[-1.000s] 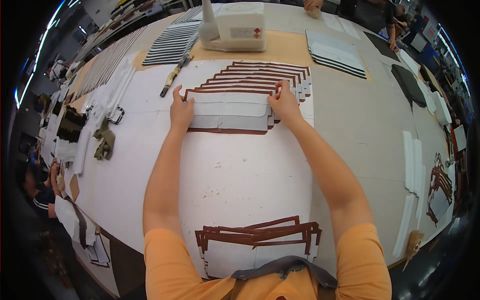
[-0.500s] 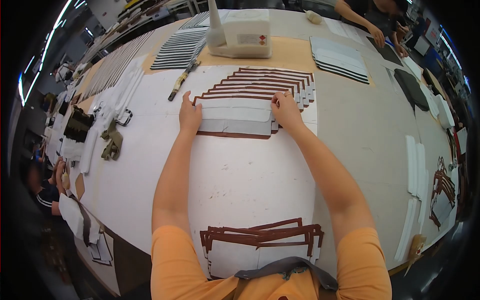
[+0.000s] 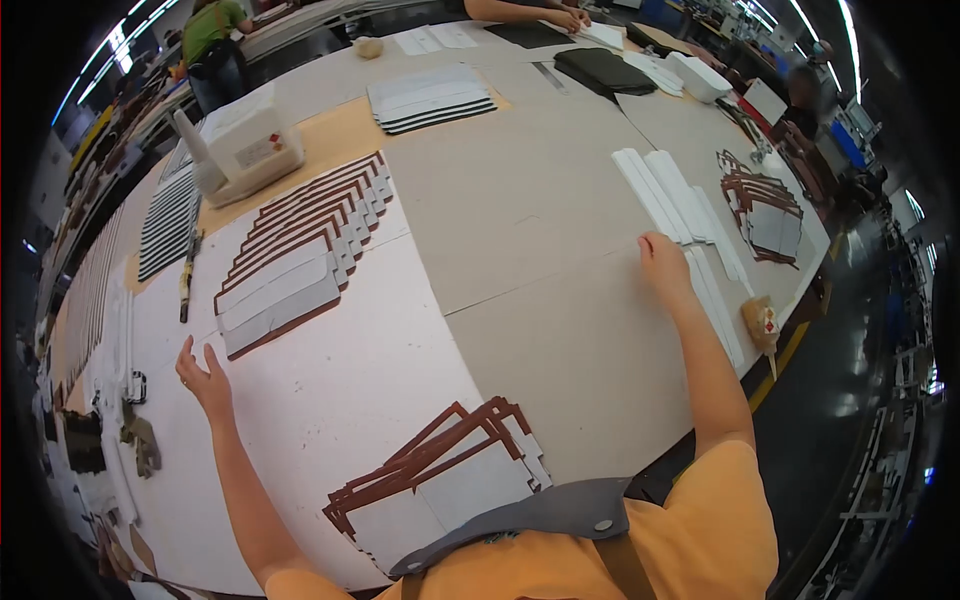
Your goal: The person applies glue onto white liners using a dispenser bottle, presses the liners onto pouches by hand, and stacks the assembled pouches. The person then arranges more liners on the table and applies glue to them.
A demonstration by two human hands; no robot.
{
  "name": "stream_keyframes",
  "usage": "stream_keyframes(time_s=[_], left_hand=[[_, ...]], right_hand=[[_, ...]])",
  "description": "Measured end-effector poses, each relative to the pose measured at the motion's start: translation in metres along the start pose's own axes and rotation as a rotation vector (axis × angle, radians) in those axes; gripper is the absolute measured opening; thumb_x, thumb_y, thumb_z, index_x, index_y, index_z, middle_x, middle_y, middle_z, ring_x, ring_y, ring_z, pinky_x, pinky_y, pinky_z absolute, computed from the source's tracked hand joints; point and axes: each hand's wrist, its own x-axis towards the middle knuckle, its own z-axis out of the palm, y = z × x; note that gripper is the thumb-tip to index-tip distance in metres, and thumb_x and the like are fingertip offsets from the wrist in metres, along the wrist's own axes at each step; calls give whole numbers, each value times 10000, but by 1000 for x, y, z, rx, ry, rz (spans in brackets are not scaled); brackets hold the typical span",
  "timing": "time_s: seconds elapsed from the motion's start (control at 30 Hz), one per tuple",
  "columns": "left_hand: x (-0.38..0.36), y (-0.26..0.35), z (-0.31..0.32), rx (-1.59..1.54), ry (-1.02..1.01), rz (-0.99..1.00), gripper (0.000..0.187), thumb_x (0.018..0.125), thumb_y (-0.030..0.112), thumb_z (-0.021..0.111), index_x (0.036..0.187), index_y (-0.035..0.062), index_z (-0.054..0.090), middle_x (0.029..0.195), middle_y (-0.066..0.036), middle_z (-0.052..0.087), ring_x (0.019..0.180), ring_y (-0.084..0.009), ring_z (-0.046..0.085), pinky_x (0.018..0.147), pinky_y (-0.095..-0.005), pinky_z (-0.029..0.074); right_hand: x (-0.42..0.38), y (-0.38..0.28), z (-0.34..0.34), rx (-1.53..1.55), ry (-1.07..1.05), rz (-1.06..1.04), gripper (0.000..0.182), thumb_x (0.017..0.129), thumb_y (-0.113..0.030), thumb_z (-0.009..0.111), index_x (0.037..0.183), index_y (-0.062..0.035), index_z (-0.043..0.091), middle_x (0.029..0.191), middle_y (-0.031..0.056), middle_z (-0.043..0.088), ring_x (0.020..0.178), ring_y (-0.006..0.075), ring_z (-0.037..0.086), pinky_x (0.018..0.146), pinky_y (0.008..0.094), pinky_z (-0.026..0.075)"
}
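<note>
Beside white strips [image 3: 652,197], the right hand [image 3: 666,268] (fingers' hold unclear), and near fanned brown-edged panels [image 3: 280,300], the left hand [image 3: 209,385], fingers wide.

Brown-edged panels [image 3: 280,305] spread across a worktable [image 3: 550,340] show a workshop.

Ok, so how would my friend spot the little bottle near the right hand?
Start at the big table and follow its right edge. Past the right hand and the long white strips, the little bottle sits at that edge. Its neighbours, the strips and brown-edged pieces, are flat; it alone is chubby and yellowish, with a pointed tip.
</note>
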Motion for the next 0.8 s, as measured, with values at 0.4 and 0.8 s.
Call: stream_keyframes(time_s=[0.4, 0.8], left_hand=[[-57, 168, -55, -218, -255, 264, 310, 893, 160, 521, 1188, 69, 500, 1246, -134, 421, 1200, -283, 363, 1016, -397, 277], [-156, 227, -135, -605, -561, 46, 259, 881, 59, 512, 1138, 32, 524, 1155, -79, 507, 1075, -181, 475, 926, -307, 372]], right_hand=[[-29, 82, -12, -392, -55, 146, 133, 794, -102, 552, 847, 11, 598, 905, 189, 594, 824, 347, 594, 735, 424, 482], [-76, -177, -143, 1340, -14, -189, 99, 864, 3, 508, 962, 14, 518, 758, 51, 541, 570, 91, 504, 505, 211, 421]])
